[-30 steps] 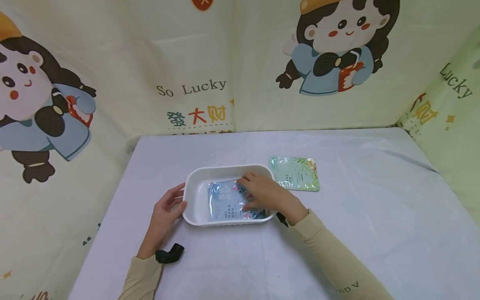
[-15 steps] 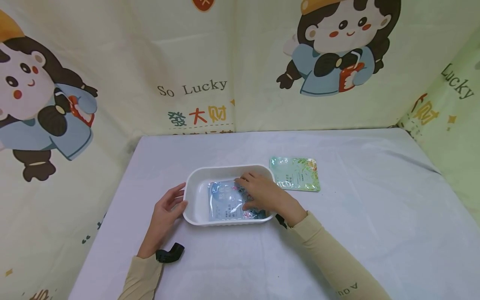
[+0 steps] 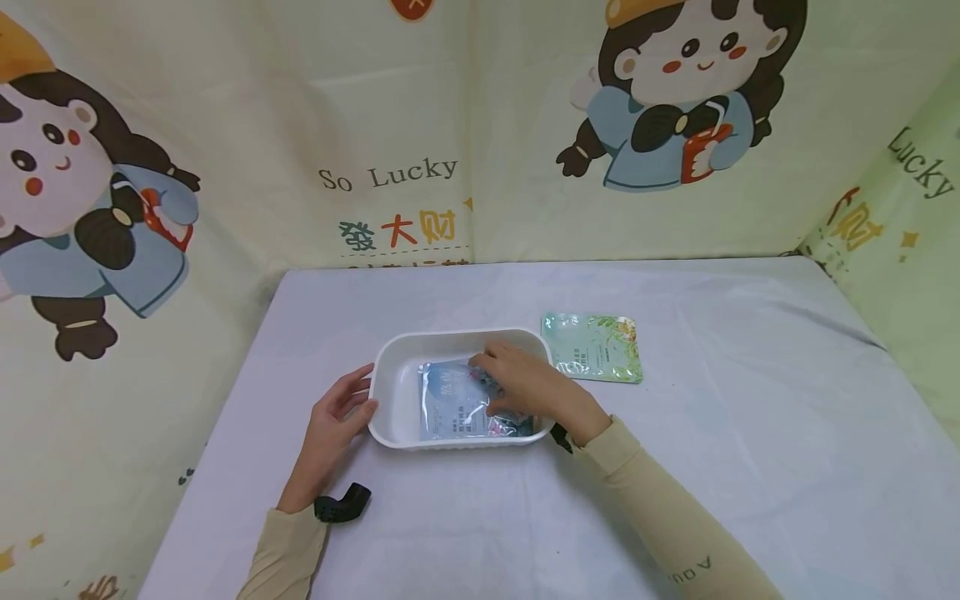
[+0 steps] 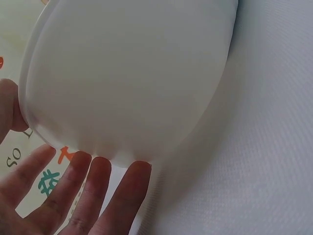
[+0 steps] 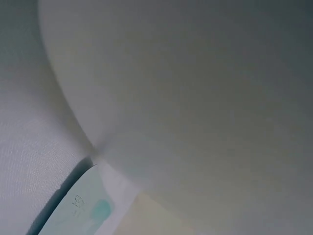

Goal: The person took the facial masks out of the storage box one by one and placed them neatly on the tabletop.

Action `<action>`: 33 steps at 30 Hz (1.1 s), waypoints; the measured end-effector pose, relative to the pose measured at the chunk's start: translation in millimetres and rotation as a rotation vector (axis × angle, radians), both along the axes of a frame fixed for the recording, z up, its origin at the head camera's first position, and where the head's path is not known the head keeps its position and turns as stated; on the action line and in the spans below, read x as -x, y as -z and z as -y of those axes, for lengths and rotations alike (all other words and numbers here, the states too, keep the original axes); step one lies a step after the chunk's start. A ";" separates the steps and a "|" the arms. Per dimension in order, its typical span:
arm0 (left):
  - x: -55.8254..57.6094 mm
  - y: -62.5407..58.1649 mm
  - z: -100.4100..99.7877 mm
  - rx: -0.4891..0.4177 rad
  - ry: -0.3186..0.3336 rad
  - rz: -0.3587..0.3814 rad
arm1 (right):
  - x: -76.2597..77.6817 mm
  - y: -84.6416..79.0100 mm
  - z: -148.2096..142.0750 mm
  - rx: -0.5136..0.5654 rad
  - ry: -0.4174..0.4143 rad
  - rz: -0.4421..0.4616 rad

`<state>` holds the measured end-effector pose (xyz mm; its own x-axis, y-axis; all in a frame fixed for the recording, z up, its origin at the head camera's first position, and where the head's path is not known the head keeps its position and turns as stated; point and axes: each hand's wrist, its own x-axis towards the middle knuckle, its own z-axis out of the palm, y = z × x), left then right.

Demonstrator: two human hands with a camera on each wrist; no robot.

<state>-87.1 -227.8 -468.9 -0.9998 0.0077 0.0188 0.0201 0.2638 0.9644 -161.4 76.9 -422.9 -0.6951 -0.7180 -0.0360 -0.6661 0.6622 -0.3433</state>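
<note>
In the head view a white plastic tray (image 3: 395,392) stands on the table. Inside it lies a glossy blue printed sachet (image 3: 450,404), its right part covered by my right hand (image 3: 528,383). That hand reaches over the tray's right end, thumb and fingers spread apart on the sachet; some fingertips are hidden. My left hand (image 3: 339,417) is at the tray's left end. The left wrist view shows its fingers (image 4: 98,181) almost straight, tips against the tray's outer wall (image 4: 132,83), thumb at the rim. Only the tray's outside fills most of the right wrist view.
A green sachet (image 3: 592,346) lies flat just behind the tray's right end. The white-covered table (image 3: 750,400) extends to the right and in front. A cartoon-printed cloth (image 3: 397,108) hangs behind the table's back edge.
Both hands, the tray and the sachets keep almost the same places; only the head view shifts slightly.
</note>
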 end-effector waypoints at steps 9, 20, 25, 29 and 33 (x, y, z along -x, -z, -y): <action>-0.1 0.8 2.5 0.013 -0.012 0.016 | 0.2 -0.2 0.7 0.039 0.012 0.036; 0.1 0.9 1.8 -0.003 0.002 0.008 | -3.9 -4.0 -2.2 0.107 0.044 0.033; -0.2 -0.5 1.2 -0.006 0.005 0.020 | -2.7 -9.6 -9.8 0.207 0.030 0.085; -0.9 -1.9 0.8 -0.005 0.003 0.018 | -0.8 -14.0 -15.9 0.291 -0.001 0.111; -0.9 -3.3 0.6 -0.005 0.003 0.022 | -0.3 -20.2 -22.7 0.344 -0.006 0.113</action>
